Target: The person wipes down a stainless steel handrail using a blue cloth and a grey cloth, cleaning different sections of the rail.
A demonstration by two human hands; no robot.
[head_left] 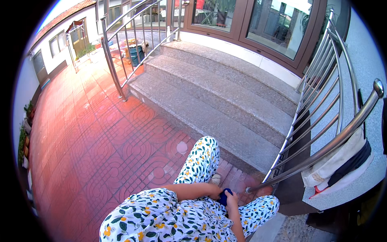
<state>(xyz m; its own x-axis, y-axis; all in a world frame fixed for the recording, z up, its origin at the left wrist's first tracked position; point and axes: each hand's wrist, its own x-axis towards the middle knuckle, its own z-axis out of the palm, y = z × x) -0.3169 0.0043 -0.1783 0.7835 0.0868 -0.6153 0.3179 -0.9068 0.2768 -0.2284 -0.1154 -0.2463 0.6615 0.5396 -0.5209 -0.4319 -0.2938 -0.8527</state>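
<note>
Between my two hands, low in the view and over my lap, is a small dark blue item (223, 197), perhaps bunched cloth or yarn; its exact kind cannot be told. My left hand (215, 191) reaches in from the left side of the picture and its fingers press on the item's left edge. On the item's right side, my right hand (231, 201) grips it with the thumb on top. Patterned white trousers (198, 160) cover my spread knees. A pale, rounded thing (216, 179), possibly a shoe, shows partly beside my knee.
Granite steps (199, 99) rise in front to brown-framed glass doors (242, 27). Stainless steel railings (347, 136) flank them, the right one close by with cloths (335, 163) hung near it. Red patterned paving (115, 145) lies left. A dark bin (136, 56) stands behind the left railing.
</note>
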